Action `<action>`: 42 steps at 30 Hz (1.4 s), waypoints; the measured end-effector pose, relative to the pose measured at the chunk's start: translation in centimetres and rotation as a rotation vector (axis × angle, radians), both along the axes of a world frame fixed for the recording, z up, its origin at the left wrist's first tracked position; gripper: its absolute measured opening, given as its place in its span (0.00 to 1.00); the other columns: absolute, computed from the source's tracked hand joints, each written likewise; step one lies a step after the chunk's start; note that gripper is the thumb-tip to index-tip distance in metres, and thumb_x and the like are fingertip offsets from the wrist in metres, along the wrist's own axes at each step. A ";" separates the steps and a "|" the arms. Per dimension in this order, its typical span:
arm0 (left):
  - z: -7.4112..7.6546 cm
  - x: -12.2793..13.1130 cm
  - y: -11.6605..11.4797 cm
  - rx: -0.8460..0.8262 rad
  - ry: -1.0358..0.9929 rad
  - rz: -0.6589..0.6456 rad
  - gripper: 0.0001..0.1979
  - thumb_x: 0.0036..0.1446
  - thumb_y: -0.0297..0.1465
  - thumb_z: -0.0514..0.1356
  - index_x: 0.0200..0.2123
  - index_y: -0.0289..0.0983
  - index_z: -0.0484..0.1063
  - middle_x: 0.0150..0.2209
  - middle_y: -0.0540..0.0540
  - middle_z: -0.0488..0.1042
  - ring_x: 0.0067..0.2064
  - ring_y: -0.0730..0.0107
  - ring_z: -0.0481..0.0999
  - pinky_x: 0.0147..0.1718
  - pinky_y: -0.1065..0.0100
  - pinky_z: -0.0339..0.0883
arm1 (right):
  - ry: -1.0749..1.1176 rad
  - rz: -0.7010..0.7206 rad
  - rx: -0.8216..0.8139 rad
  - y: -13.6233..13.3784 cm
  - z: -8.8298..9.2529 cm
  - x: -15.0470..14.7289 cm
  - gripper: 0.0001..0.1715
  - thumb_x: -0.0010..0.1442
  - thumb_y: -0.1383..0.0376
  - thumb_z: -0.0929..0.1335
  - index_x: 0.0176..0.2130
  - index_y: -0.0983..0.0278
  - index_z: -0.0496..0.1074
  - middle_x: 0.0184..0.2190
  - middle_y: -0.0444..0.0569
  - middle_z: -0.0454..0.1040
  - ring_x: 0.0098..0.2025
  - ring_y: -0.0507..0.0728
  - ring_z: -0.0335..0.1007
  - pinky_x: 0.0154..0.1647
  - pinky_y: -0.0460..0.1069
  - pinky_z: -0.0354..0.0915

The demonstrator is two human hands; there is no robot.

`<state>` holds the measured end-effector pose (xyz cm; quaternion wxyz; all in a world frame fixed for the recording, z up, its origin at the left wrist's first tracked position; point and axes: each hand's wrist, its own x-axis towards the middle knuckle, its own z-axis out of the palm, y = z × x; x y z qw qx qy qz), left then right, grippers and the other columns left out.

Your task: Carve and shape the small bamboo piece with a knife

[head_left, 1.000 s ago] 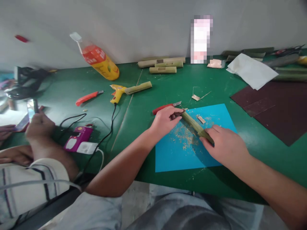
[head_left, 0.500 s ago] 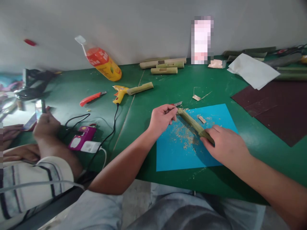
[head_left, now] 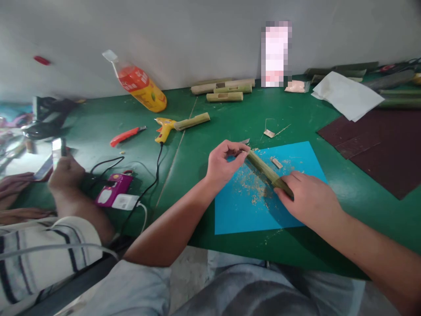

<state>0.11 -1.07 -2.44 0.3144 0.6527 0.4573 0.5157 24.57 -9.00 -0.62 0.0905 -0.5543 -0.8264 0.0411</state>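
A green bamboo piece (head_left: 265, 168) slants over a blue sheet (head_left: 230, 219) strewn with pale shavings (head_left: 255, 188). My right hand (head_left: 307, 195) is wrapped round its lower right end. At the upper left end, the thumb and fingertips of my left hand (head_left: 226, 161) are pinched together against the bamboo. Just behind those fingers a knife blade (head_left: 245, 141) shows on the table; its handle is hidden by my left hand. A small wooden chip (head_left: 276, 163) lies on the sheet, and another chip (head_left: 269, 133) sits beyond it.
Left of the sheet lie a yellow glue gun (head_left: 165, 129), a red cutter (head_left: 126, 136) and a purple power strip (head_left: 114, 189) with cords. Behind stand an orange bottle (head_left: 143, 87) and bamboo pieces (head_left: 224, 96). Another person's hand (head_left: 67, 171) holds a phone at the left.
My left hand has shifted slightly up and right, its fingers now covering the bamboo's upper end and the knife's red part. My right hand has hardly moved.
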 end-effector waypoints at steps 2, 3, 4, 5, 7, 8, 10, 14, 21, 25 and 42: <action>0.0 0.1 0.0 0.006 0.011 -0.012 0.06 0.61 0.32 0.66 0.35 0.38 0.73 0.37 0.46 0.83 0.36 0.73 0.79 0.40 0.66 0.77 | -0.001 0.000 0.010 0.0 0.0 0.0 0.12 0.69 0.60 0.68 0.36 0.62 0.78 0.33 0.51 0.78 0.34 0.59 0.74 0.33 0.54 0.56; 0.0 0.1 0.0 0.009 0.018 -0.014 0.06 0.61 0.32 0.67 0.35 0.38 0.73 0.37 0.47 0.83 0.36 0.73 0.79 0.40 0.67 0.77 | -0.002 0.000 0.016 0.0 -0.1 0.0 0.12 0.69 0.60 0.68 0.36 0.63 0.78 0.33 0.51 0.78 0.34 0.59 0.74 0.32 0.54 0.56; -0.1 0.0 0.1 0.009 0.031 -0.012 0.07 0.60 0.32 0.67 0.35 0.38 0.73 0.36 0.47 0.82 0.36 0.73 0.79 0.39 0.67 0.77 | -0.005 0.000 0.020 0.0 -0.1 0.0 0.12 0.69 0.60 0.69 0.36 0.63 0.78 0.33 0.51 0.78 0.34 0.59 0.74 0.33 0.54 0.55; -0.1 0.0 0.1 0.007 0.052 -0.009 0.07 0.60 0.33 0.68 0.35 0.38 0.73 0.35 0.48 0.81 0.34 0.73 0.78 0.38 0.68 0.76 | -0.009 0.000 0.024 -0.1 -0.1 -0.1 0.12 0.69 0.60 0.69 0.36 0.63 0.78 0.33 0.51 0.78 0.33 0.60 0.74 0.33 0.54 0.55; -0.3 -0.2 0.3 0.019 0.113 0.012 0.08 0.59 0.34 0.69 0.35 0.37 0.74 0.33 0.49 0.80 0.31 0.75 0.75 0.35 0.70 0.74 | -0.017 -0.003 0.028 -0.1 -0.1 -0.1 0.11 0.68 0.59 0.70 0.37 0.63 0.78 0.33 0.51 0.78 0.32 0.60 0.73 0.33 0.54 0.55; -0.4 -0.3 0.4 0.035 0.151 0.027 0.08 0.59 0.34 0.69 0.34 0.37 0.74 0.31 0.50 0.79 0.30 0.76 0.74 0.33 0.71 0.73 | -0.020 -0.004 0.026 -0.1 -0.1 -0.2 0.11 0.68 0.59 0.70 0.37 0.63 0.79 0.33 0.51 0.78 0.32 0.59 0.73 0.33 0.55 0.55; -0.6 -0.5 0.6 0.082 0.231 0.056 0.07 0.60 0.33 0.69 0.34 0.37 0.76 0.30 0.51 0.78 0.29 0.76 0.72 0.32 0.72 0.71 | -0.022 -0.003 0.016 -0.1 -0.1 -0.3 0.11 0.68 0.60 0.70 0.37 0.63 0.78 0.33 0.51 0.78 0.32 0.60 0.74 0.33 0.55 0.56; -0.5 -1.0 0.8 0.200 0.406 0.037 0.03 0.64 0.31 0.67 0.40 0.38 0.81 0.35 0.48 0.83 0.34 0.73 0.79 0.38 0.70 0.74 | -0.031 -0.004 -0.007 -0.2 0.1 -0.4 0.12 0.69 0.59 0.69 0.37 0.63 0.78 0.33 0.51 0.79 0.33 0.60 0.74 0.34 0.55 0.56; 0.0 -1.7 0.7 0.268 0.597 -0.044 0.09 0.70 0.29 0.63 0.48 0.38 0.84 0.42 0.43 0.85 0.45 0.64 0.85 0.46 0.64 0.77 | -0.029 -0.003 -0.001 -0.2 0.2 -0.4 0.11 0.69 0.60 0.69 0.37 0.63 0.78 0.33 0.50 0.78 0.33 0.59 0.74 0.34 0.55 0.56; -0.1 -1.8 0.6 0.176 0.545 -0.092 0.11 0.70 0.29 0.62 0.51 0.39 0.84 0.44 0.43 0.86 0.45 0.65 0.85 0.46 0.65 0.79 | -0.015 0.002 0.028 -0.2 0.0 -0.3 0.11 0.68 0.60 0.70 0.36 0.63 0.78 0.32 0.50 0.78 0.32 0.59 0.73 0.33 0.54 0.54; 0.1 -1.3 0.4 0.212 0.555 -0.112 0.14 0.64 0.35 0.71 0.50 0.34 0.82 0.43 0.43 0.81 0.36 0.72 0.80 0.39 0.69 0.77 | -0.008 0.025 0.078 -0.3 -0.3 -0.3 0.10 0.68 0.61 0.70 0.35 0.63 0.77 0.31 0.50 0.76 0.30 0.58 0.70 0.33 0.54 0.52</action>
